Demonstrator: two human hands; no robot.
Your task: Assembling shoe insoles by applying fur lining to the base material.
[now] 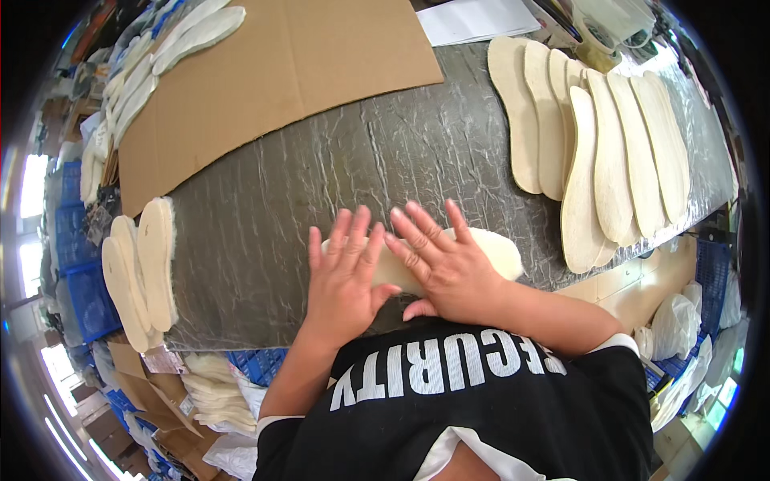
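Your left hand (346, 276) and right hand (445, 264) lie spread flat, pressing one cream insole (489, 252) at the table's (321, 168) near edge, with about seven insoles (597, 152) fanned at its right end.

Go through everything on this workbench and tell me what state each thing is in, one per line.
Left hand: flat, fingers spread, pressing the insole.
Right hand: flat, pressing the same insole.
Cream insole: lying flat under both hands.
Fleecy insoles: overlapped at the left edge.
Smooth insoles: fanned out, overlapping.
Cardboard sheet: lying flat.
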